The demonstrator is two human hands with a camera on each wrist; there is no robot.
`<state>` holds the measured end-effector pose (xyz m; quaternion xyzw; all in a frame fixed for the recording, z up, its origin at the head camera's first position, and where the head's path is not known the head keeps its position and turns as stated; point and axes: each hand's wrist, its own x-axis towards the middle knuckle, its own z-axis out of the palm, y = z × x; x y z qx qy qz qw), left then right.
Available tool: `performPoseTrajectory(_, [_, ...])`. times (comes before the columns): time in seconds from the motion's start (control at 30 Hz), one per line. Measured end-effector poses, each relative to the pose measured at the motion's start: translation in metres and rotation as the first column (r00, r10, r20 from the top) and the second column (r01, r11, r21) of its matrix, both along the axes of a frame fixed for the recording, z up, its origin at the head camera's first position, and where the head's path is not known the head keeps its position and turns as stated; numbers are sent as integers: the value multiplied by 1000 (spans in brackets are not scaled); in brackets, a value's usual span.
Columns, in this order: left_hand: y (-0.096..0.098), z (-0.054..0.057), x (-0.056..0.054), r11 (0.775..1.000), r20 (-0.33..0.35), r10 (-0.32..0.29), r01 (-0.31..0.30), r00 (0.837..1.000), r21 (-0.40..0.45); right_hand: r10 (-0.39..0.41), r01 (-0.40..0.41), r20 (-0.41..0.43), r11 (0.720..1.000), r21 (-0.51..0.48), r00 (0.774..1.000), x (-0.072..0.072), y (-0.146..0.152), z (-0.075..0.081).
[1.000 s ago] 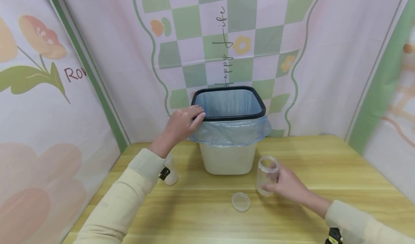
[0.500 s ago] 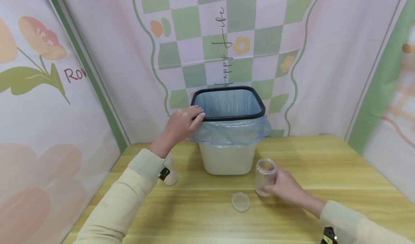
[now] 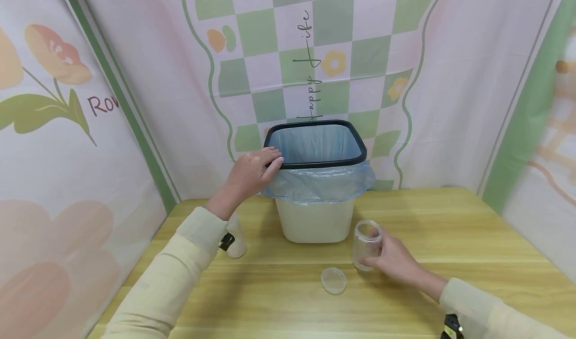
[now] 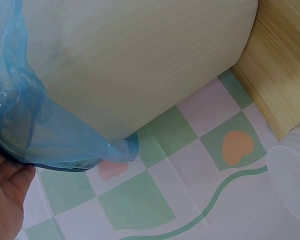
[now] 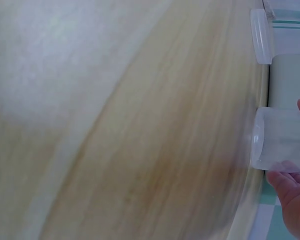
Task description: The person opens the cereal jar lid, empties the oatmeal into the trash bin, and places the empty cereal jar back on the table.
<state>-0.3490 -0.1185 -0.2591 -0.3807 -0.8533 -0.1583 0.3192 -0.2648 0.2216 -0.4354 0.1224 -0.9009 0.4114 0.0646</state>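
L hand [image 3: 253, 171] gripping black rim [image 3: 315, 165] of trash bin [image 3: 315, 224]; R hand [image 3: 397, 259] holding clear plastic jar [image 3: 361, 246], standing upright on table [image 3: 270, 299], front-R of bin. Blue bag [image 3: 315, 185] already lining bin; lid [image 3: 333, 281] lying off, near jar; relidding apparently still pending.

The lid [image 3: 334, 281] lies on the table [image 3: 270, 294] before the bin [image 3: 317, 222] (the jar [image 3: 365, 249] just to its right).
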Motion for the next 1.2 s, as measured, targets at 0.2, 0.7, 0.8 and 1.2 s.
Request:
performPoseTrajectory(0.2, [0,1,1,1000,7,5,-5,1000,-10,3,-3,8,1000,-12,1000,-1,1,0])
performPoseTrajectory(0.7, [1,4,1,1000,3,11,-11,1000,-24,56,-56,5,998,-20,998,0,3,2])
performPoseTrajectory(0.8, [1,3,2,1000,8,12,-12,1000,-25,66,-66,-1,997,-25,998,0,4,0])
performPoseTrajectory(1.2, [1,2,3,1000,3,11,-11,1000,-20,44,-44,21,998,-39,999,12,9,8])
